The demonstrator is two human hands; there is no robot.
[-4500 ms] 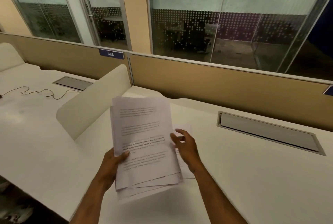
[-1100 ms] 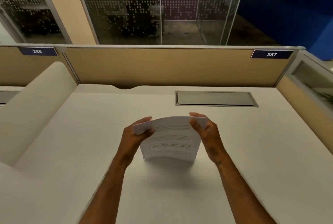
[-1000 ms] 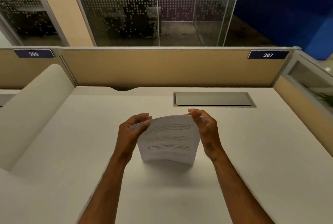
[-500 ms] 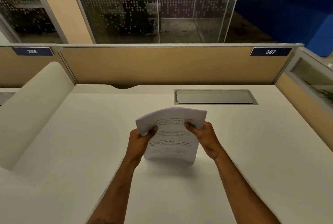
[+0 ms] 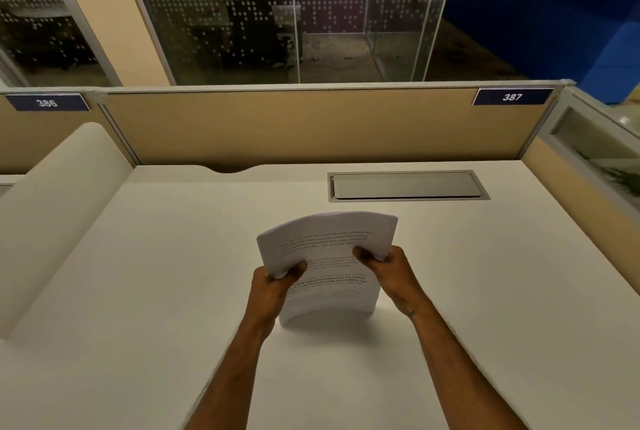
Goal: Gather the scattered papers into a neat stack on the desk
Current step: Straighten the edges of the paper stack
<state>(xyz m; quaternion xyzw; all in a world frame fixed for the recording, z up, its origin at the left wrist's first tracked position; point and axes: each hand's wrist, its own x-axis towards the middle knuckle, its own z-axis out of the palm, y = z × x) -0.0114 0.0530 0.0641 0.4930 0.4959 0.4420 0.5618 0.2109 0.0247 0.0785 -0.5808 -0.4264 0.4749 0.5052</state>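
Observation:
A stack of white printed papers [image 5: 329, 249] stands on its lower edge on the white desk [image 5: 156, 291], bowed toward me, edges lined up. My left hand [image 5: 273, 286] grips its left side, thumb on the front sheet. My right hand [image 5: 388, 268] grips the right side the same way. Both hands sit about halfway up the stack. No loose sheets lie elsewhere on the desk.
A grey cable hatch [image 5: 407, 185] is set into the desk behind the papers. A tan partition [image 5: 311, 124] with a label 387 [image 5: 512, 97] closes the back. A white rounded divider [image 5: 59, 208] bounds the left side, a glazed panel [image 5: 595, 152] the right.
Both hands slid from the stack's top corners down to its sides. The stack stayed upright on the desk. Earlier the sheets were fanned unevenly in my left hand.

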